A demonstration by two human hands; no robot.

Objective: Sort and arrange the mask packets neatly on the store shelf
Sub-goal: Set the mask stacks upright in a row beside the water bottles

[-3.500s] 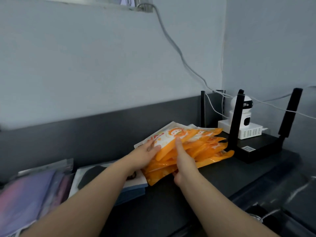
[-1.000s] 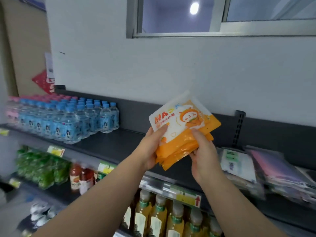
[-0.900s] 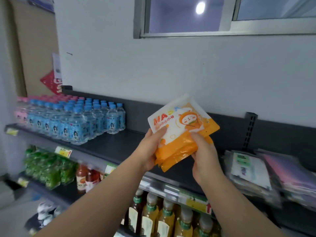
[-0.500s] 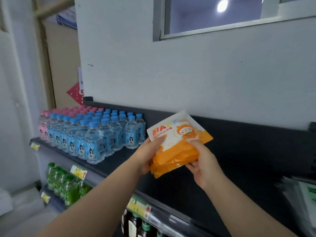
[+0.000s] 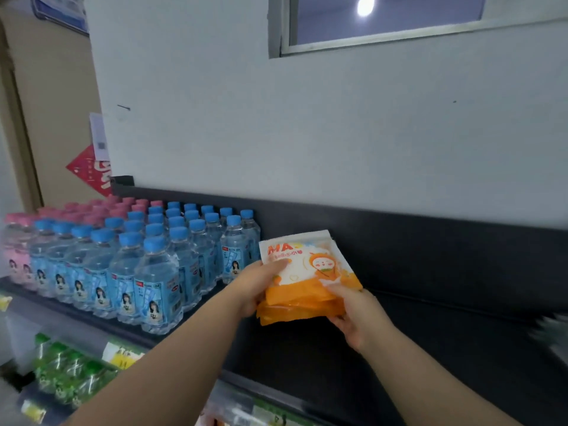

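Both hands grip one stack of orange mask packets (image 5: 307, 281) over the dark shelf (image 5: 430, 327), toward its back wall. Left hand (image 5: 258, 287) pinches the stack's left edge, thumb on top; right hand (image 5: 359, 315) curls round its lower right corner. Water bottles (image 5: 147, 256) stand just left.

Mask packets (image 5: 307, 281): stack of flat orange-and-white pouches, top one printed "MA…" with cartoon orange figure. Stack tilted, top edge leaning toward dark back panel, orange bottom edges fanned. Held over dark shelf (image 5: 430, 339), just right of bottle rows.
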